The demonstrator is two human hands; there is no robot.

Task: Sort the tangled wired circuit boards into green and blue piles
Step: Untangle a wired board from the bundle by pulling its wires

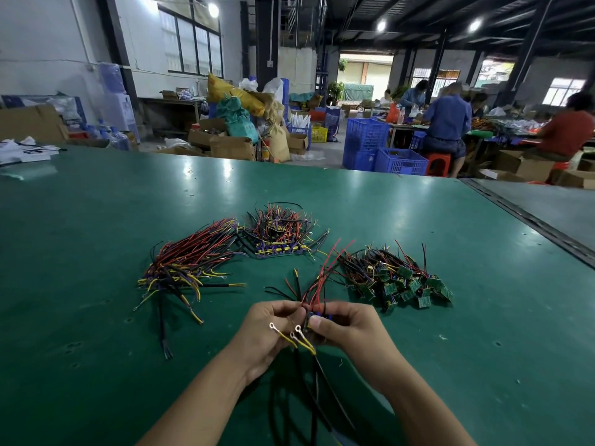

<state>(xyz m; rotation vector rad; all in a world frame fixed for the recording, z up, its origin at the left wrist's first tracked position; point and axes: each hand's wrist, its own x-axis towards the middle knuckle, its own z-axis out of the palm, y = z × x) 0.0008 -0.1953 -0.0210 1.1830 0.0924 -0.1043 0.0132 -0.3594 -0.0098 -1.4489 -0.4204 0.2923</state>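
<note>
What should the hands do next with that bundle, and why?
Probably carry the bundle left to the blue pile. The left hand and right hand both pinch it, the part showing between them looks blue, and the green pile lies to the right.

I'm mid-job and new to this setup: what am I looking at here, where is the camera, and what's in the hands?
There is no machine: a person works bare-handed, and the one picture comes from a camera worn on their head, looking down. The left hand and right hand together pinch a small wired board with blue parts. On the green table lie three heaps: a wire bundle at left, a blue-board pile in the middle, a green-board pile at right.
</note>
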